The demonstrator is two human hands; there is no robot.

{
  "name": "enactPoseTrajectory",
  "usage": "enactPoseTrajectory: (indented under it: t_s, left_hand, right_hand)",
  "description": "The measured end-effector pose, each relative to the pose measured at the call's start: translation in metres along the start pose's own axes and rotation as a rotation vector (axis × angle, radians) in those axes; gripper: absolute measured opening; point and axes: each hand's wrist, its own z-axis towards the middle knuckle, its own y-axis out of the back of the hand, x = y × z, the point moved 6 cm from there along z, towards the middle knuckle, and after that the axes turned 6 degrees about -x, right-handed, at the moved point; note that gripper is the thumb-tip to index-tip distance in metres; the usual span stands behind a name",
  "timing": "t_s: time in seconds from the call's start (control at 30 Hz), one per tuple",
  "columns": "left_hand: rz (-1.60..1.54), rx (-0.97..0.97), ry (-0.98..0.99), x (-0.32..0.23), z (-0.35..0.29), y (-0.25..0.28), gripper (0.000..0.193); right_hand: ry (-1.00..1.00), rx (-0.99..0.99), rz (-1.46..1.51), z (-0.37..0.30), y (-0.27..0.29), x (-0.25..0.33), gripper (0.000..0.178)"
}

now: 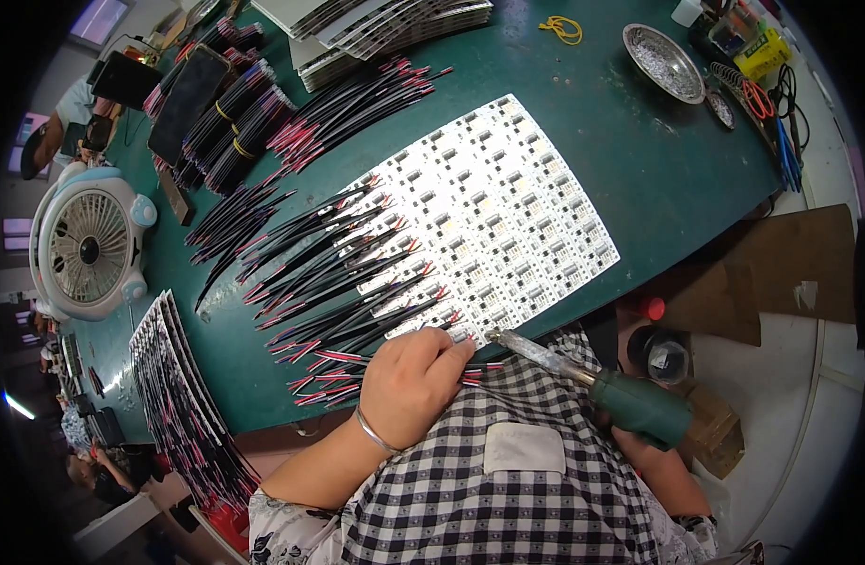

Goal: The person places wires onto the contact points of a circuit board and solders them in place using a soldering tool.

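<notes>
Left hand (409, 381) pinches a red-black wire (333, 358) onto the white board (489, 226) at 6 o'clock, right hand (639, 443) grips the soldering iron (592, 381); judgement: keep wire still, tip steady.

A white desk fan (90, 247) beside a metal dish (663, 62).

Person: black-and-white checked garment with pale rectangular patch across the front, floral-patterned short sleeves, thin silver bangle (374, 435) on left wrist, dark band at right wrist.
</notes>
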Motion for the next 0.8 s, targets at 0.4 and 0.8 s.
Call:
enactPoseTrajectory:
  t_s: [0.4, 0.8]
  left_hand:
    - [-0.066, 0.007, 0.006, 0.0001, 0.0052, -0.0015, 0.019]
    - [0.032, 0.05, -0.028, -0.0023, -0.0018, -0.0024, 0.02]
  right_hand:
    - [-0.017, 0.028, 0.079, 0.0004, 0.0014, -0.0032, 0.031]
    - [-0.013, 0.099, 0.115, 0.0053, 0.0, -0.001, 0.034]
